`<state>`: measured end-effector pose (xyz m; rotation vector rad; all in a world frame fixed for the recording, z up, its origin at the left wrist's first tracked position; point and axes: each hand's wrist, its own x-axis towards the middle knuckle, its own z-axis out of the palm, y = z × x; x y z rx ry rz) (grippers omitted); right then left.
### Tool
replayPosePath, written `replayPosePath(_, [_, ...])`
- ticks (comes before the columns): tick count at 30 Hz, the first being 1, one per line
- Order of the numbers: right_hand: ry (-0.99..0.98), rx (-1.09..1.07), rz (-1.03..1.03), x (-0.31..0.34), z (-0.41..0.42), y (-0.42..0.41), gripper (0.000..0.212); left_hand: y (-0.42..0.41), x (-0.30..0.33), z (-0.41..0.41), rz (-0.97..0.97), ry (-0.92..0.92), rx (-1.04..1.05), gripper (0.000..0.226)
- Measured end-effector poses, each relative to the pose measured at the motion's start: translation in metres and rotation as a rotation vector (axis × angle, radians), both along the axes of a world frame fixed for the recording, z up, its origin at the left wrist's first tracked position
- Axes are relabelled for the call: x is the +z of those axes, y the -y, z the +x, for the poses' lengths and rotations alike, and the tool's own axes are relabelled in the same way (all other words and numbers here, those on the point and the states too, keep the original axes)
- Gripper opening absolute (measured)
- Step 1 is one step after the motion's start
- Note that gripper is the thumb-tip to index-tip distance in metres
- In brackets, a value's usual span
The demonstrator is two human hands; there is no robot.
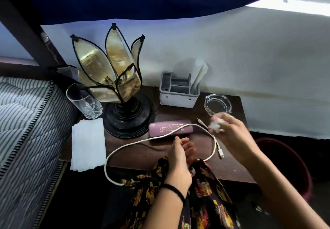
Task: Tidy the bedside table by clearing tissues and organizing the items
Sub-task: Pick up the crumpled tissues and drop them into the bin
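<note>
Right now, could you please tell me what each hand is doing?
Left hand: open, fingers relaxed over the table's front edge, holding nothing.
Right hand: closed around a crumpled tissue.

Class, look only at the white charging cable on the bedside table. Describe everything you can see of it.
The white cable is thin, smooth and plastic-looking, lying loose and uncoiled on the dark wooden table. It drapes over the purple case, and one loop hangs past the table's front edge, at the patterned fabric. Both connector ends show: one by the right hand, which holds a crumpled tissue, the other lying flat nearer the front. The left hand is close; contact is unclear.
</note>
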<state>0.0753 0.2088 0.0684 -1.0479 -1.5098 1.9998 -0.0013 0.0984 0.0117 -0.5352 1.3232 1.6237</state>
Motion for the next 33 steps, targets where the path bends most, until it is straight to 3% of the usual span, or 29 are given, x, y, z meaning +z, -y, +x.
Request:
replayPosePath(6, [0.115, -0.382, 0.036, -0.043, 0.099, -0.046, 0.036, 0.003, 0.006, 0.002, -0.017, -0.018, -0.018, 0.035])
replayPosePath(9, [0.174, -0.602, -0.095, -0.066, 0.140, -0.066, 0.031, 0.002, 0.006, 0.004, -0.026, -0.031, -0.028, 0.035])
replayPosePath(12, [0.131, -0.899, -0.371, -0.095, 0.175, -0.089, 0.033, 0.003, 0.010, 0.004, -0.036, -0.044, -0.046, 0.035])
replayPosePath(15, [0.164, -1.006, -0.511, -0.108, 0.196, -0.095, 0.048, 0.004, 0.013, 0.005, -0.048, -0.045, -0.050, 0.035])
replayPosePath(18, [0.222, -1.043, -0.543, -0.119, 0.206, -0.097, 0.029, 0.005, 0.018, 0.006, -0.047, -0.045, -0.054, 0.034])
replayPosePath(22, [0.179, -1.133, -0.501, -0.135, 0.216, -0.107, 0.023, 0.004, 0.020, 0.007, -0.053, -0.056, -0.061, 0.033])
replayPosePath(26, [0.057, -1.228, -0.484, -0.135, 0.212, -0.112, 0.042, 0.004, 0.021, 0.008, -0.057, -0.068, -0.067, 0.033])
replayPosePath(33, [-0.025, -1.312, -0.525, -0.129, 0.216, -0.117, 0.049, 0.003, 0.021, 0.008, -0.058, -0.076, -0.064, 0.033])
